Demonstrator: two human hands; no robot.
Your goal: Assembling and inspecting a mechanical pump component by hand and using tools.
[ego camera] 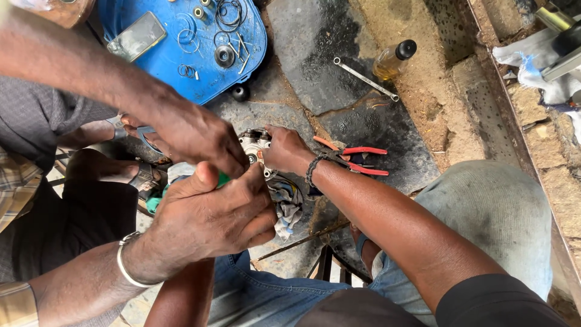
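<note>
My right hand (287, 148), with a bead bracelet at the wrist, is closed on a small silver metal part (253, 144) held low over the dark ground. Of my left arm only the forearm (181, 293) shows, rising from the bottom; its hand is hidden under another person's hand (206, 215), which wears a silver bangle. A further hand (196, 136) reaches in from the upper left and presses on the same part. A green tool handle (223, 179) pokes out between those hands. A grey rag (287, 206) lies below the part.
Red-handled pliers (358, 158) lie just right of my wrist. Farther off are a spanner (366, 79), a bottle of yellow liquid (393, 57) and a blue tray (175, 66) holding rings, washers and a phone (136, 36). A concrete step (520, 133) runs along the right.
</note>
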